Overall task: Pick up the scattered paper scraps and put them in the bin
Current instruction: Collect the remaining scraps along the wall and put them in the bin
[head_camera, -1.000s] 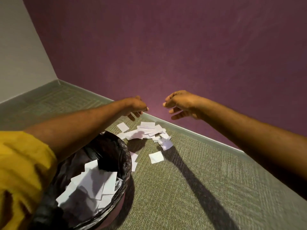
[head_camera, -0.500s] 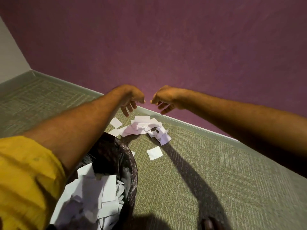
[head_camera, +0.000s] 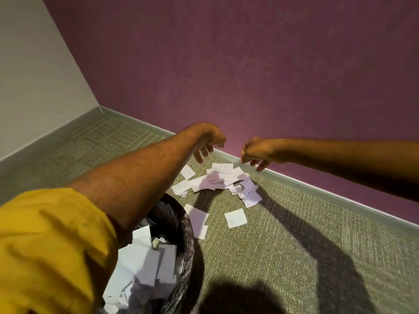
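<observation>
left arm: yellow sleeve [head_camera: 45,245], loose fabric w/ creases, pushed up above elbow. forearms bare both sides. left hand [head_camera: 209,139] & right hand [head_camera: 256,150]: no gloves.

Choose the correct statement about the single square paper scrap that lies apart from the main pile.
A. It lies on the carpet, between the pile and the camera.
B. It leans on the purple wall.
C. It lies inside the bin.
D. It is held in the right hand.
A: the square paper scrap lies flat on the carpet, nearer the camera than the pile, outside the bin.
</observation>
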`<state>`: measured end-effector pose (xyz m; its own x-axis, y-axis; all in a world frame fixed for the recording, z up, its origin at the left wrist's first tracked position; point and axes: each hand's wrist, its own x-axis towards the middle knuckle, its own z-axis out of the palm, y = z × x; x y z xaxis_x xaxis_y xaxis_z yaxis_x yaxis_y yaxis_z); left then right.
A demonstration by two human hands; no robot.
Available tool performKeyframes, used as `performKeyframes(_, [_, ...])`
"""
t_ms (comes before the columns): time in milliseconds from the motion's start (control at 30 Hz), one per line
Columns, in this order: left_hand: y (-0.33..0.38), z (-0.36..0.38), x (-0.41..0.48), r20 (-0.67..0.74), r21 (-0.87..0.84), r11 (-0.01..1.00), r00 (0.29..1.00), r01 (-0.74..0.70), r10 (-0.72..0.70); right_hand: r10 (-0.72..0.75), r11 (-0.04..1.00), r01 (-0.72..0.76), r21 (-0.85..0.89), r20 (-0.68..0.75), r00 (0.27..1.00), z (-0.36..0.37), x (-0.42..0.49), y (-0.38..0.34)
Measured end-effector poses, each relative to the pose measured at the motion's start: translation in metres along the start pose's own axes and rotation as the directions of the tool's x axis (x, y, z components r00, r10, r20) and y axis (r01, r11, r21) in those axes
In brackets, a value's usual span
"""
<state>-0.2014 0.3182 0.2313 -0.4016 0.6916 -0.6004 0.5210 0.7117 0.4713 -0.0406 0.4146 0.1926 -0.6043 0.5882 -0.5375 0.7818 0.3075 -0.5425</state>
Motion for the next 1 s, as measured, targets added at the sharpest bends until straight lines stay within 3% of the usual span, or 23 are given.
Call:
performKeyframes(233, [0.033,0.058,-0.001,-0.209,-0.096,0.991,0.976,-0.09,0.069,-0.051,0.99,0.061,-0.128,0.075,0.996,0.001,0.025,0.043])
performKeyframes(333, [0.025,0.111,0.022,-0.274,-0.331,0.94,0.962,-0.079,-0.015,-0.103,0.983,0.118,-0.14,0.107,0.989,0.009,0.044,0.062])
performKeyframes(433, [0.006,0.156,0.033,-0.317,-0.404,0.914,0.943,-0.034,-0.105,-0.203,0.95,0.231,-0.212,0.146,0.968,0.022,0.063,0.078])
performKeyframes(567, [-0.028,0.206,0.046,-0.359,-0.286,0.958,0.923,0.036,-0.142,-0.351,0.745,0.431,-0.509,0.25,0.902,0.043,0.082,0.094])
performKeyframes(767, [-0.053,0.26,0.054,-0.375,0.027,0.993,0.922,0.117,-0.099,-0.539,0.482,0.603,-0.636,0.326,0.776,0.063,0.1,0.121])
performKeyframes(1000, [-0.066,0.289,0.055,-0.4,0.144,0.985,0.916,0.096,-0.03,-0.643,0.383,0.657,-0.65,0.324,0.694,0.074,0.112,0.134])
